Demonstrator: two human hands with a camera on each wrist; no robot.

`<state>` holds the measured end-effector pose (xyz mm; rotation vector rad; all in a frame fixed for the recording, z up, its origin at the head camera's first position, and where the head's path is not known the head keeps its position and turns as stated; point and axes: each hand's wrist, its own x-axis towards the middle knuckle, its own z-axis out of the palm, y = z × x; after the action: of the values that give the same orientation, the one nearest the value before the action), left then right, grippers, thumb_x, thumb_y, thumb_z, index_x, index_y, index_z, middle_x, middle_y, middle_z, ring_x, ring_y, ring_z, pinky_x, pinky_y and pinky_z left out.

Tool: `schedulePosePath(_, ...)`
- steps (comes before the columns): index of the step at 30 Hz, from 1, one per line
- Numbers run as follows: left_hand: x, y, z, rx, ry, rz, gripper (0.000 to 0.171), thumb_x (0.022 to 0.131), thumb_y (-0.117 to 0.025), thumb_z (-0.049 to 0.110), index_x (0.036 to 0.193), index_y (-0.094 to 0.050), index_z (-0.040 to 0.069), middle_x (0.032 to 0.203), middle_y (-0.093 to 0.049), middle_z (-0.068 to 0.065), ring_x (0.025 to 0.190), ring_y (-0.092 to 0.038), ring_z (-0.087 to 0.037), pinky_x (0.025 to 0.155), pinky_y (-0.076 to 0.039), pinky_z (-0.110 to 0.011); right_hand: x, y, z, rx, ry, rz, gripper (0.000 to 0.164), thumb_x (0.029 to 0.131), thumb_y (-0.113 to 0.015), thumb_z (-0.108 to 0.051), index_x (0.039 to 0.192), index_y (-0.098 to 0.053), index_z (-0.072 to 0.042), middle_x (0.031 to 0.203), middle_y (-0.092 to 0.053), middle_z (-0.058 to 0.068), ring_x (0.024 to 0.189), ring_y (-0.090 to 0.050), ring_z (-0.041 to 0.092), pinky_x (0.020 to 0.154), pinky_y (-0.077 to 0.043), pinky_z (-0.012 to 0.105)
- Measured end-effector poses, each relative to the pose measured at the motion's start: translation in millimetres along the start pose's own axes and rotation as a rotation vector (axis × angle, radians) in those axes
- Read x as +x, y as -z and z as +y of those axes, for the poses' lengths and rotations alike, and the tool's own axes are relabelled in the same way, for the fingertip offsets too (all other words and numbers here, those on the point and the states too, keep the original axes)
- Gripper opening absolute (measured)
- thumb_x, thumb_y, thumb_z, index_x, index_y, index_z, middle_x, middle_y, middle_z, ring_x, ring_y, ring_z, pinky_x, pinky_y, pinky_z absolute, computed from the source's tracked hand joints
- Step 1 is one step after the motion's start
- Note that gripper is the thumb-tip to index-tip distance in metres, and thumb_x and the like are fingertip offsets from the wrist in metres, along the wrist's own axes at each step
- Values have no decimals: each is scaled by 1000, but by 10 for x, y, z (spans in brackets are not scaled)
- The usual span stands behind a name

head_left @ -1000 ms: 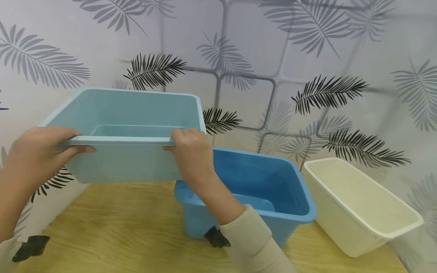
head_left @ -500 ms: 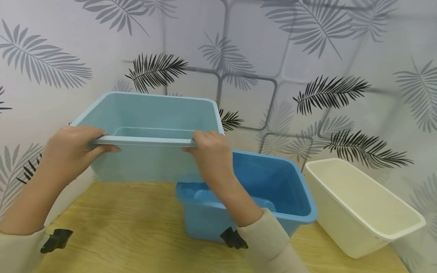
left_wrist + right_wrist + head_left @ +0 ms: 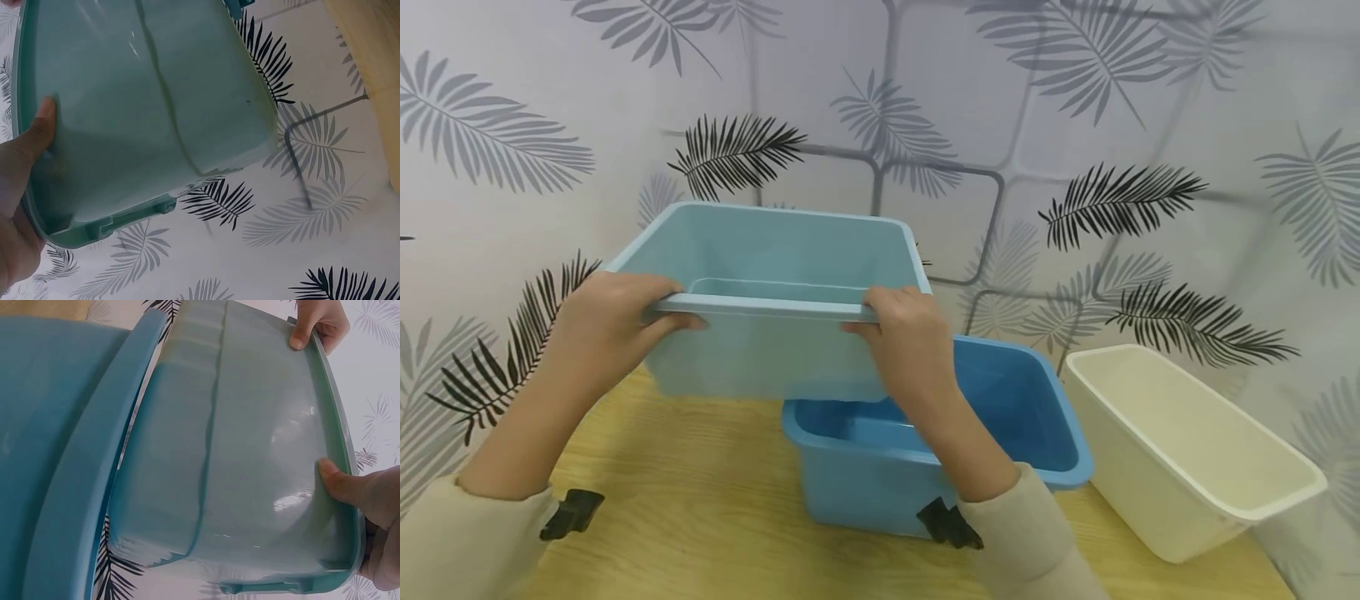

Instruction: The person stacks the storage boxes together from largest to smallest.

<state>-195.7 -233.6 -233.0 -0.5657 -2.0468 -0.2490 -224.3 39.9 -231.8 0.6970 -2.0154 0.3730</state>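
Observation:
A pale teal plastic tub (image 3: 760, 354) is held up off the table, its inside facing me. My left hand (image 3: 613, 325) grips the near rim at its left end, thumb below the rim on the outer wall. At the right end of that rim my right hand (image 3: 910, 342) grips in the same way. Behind and below the right hand stands a darker blue tub (image 3: 865, 492), partly hidden by the teal tub and my forearm. In the right wrist view the blue tub's rim (image 3: 94, 456) lies close beside the teal tub's base (image 3: 156, 487).
On the right a cream tub (image 3: 1150, 467) stands angled beside the blue one. The tubs are on a wood-grain table (image 3: 685, 508), backed by a wall with a leaf pattern (image 3: 925, 83). Dark straps (image 3: 572, 512) show at both sleeves.
Both hands have carried the teal tub steadily to the right, so that it now overlaps more of the blue tub in the head view. The blue and cream tubs stay put.

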Motion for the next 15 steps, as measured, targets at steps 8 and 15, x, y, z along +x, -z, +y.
schedulePosePath(8, 119, -132, 150, -26, -22, -1, 27, 56, -76, 23, 71, -61, 6, 67, -67, -8, 59, -60, -22, 55, -45, -37, -70, 106, 170, -4, -30, -20, 28, 68, -76, -28, 75, -63, -5, 63, -62, 7, 58, -56, 21, 52, -46, 28)
schedulePosePath(15, 188, -234, 293, -20, -21, -8, 28, 58, -78, 25, 68, -58, 7, 64, -65, -6, 56, -56, -19, 52, -42, -34, -131, 222, 300, -12, -60, -30, 28, 68, -76, -28, 76, -63, -4, 65, -64, 9, 60, -59, 23, 52, -46, 30)
